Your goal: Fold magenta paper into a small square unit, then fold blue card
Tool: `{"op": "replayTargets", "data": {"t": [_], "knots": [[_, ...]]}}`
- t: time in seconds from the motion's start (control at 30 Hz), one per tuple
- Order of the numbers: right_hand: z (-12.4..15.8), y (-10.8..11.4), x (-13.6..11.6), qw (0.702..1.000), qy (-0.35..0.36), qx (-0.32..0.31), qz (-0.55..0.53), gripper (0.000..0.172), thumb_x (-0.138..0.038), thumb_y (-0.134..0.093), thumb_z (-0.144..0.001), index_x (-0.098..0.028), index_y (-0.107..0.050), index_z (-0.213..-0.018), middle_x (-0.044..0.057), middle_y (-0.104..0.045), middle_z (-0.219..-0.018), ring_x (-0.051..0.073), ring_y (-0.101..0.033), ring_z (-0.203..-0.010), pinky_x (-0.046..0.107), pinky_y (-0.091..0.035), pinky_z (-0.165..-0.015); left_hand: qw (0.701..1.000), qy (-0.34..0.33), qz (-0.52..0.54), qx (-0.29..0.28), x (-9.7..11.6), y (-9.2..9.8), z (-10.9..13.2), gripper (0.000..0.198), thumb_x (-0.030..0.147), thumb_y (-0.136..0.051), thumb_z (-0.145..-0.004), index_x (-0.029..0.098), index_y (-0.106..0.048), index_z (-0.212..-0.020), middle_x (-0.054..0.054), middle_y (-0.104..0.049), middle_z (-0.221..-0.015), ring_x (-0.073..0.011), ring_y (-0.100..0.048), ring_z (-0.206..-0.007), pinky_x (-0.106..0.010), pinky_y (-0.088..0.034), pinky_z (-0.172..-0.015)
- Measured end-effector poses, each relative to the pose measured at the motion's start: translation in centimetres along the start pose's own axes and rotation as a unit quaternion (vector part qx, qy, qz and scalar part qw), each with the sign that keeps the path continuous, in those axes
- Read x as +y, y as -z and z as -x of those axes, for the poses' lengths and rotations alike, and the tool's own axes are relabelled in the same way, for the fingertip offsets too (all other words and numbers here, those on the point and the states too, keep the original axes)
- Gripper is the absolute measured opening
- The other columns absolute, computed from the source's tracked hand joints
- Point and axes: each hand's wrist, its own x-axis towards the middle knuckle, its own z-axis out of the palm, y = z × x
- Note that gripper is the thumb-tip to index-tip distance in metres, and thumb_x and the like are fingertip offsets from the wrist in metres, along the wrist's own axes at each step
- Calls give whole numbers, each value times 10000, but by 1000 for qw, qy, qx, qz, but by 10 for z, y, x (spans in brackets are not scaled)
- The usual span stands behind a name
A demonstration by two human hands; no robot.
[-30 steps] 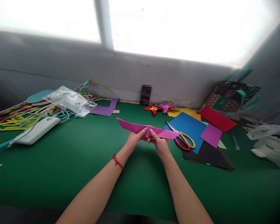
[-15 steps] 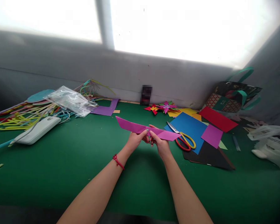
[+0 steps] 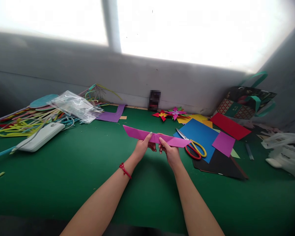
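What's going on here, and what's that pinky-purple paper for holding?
A person is holding a long magenta paper strip above the green tabletop, the left grip and right grip near its middle, both thumbs on the near side. Scissors lie to the right, partly over blue paper. Star-shaped paper flowers sit near the wall. What the strip is for, the picture doesn't show.

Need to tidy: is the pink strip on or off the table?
Off: left hand and right hand hold the pink strip above a shadow on the table.
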Motion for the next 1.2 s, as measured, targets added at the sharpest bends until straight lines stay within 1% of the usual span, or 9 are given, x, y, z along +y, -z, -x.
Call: {"op": "replayTargets", "data": {"t": [0.17,0.23,0.4,0.47,0.57,0.73,0.93,1.03,1.2], "knots": [[2,3,4,1000,18,-7,11,225,-362,-672,-658,-145,-649,-713,9,-575,-566,133,-523,-483,253,-430,-402,999,-26,-43,-19,3,-1,1,351,424,-556,-754,120,-582,-581,-2,-540,-439,-130,-542,-397,-249,-460,-450],[3,2,5,999,23,-9,22,203,-350,-659,-678,-149,-634,-653,12,-587,-582,137,-534,-492,259,-432,-413,997,-38,-56,-37,3,-1,1,334,401,-572,-748,119,-585,-569,-1,-550,-453,-126,-544,-412,-248,-464,-462],[3,-2,-1,998,40,33,20,238,-359,-651,-682,-178,-660,-837,42,-652,-787,181,-589,-642,265,-450,-425,997,-45,-45,-32,2,1,2,300,379,-565,-758,118,-608,-616,0,-574,-465,-137,-568,-427,-264,-495,-492],[4,-4,-5,997,43,46,44,306,-365,-648,-683,-185,-656,-930,61,-654,-896,197,-601,-712,296,-494,-489,998,-38,-42,-34,1,1,2,298,378,-562,-759,109,-626,-647,-17,-601,-486,-156,-594,-448,-280,-515,-508],[7,-4,-10,992,49,27,117,317,-365,-615,-722,-198,-647,-990,65,-643,-978,209,-616,-786,342,-531,-639,998,-33,-42,-32,1,1,2,320,383,-555,-761,95,-643,-652,-42,-629,-504,-176,-617,-471,-287,-528,-516],[11,0,-10,957,159,-2,243,278,-326,-528,-808,-240,-624,-1055,46,-636,-1060,219,-601,-940,353,-515,-792,998,-19,-48,-21,2,1,3,342,385,-555,-757,91,-647,-607,-50,-635,-498,-173,-619,-469,-285,-525,-524],[10,10,-8,869,336,-93,352,320,-185,-460,-859,-262,-578,-1146,36,-600,-1153,221,-561,-1042,384,-456,-908,999,8,-38,-20,2,0,4,329,386,-559,-750,97,-643,-617,-45,-634,-487,-169,-614,-462,-282,-512,-518],[10,12,-8,853,355,-114,365,350,-152,-452,-860,-263,-552,-1176,37,-573,-1192,223,-540,-1073,397,-448,-921,999,10,-30,-24,3,0,5,328,385,-557,-753,94,-639,-623,-45,-632,-487,-163,-610,-455,-276,-509,-510],[12,12,-20,860,325,-126,372,323,-180,-508,-839,-246,-572,-1149,62,-575,-1152,226,-534,-1061,387,-450,-915,998,6,-38,-46,6,3,5,332,374,-545,-761,90,-637,-614,-45,-618,-473,-170,-607,-450,-275,-498,-487]]}}
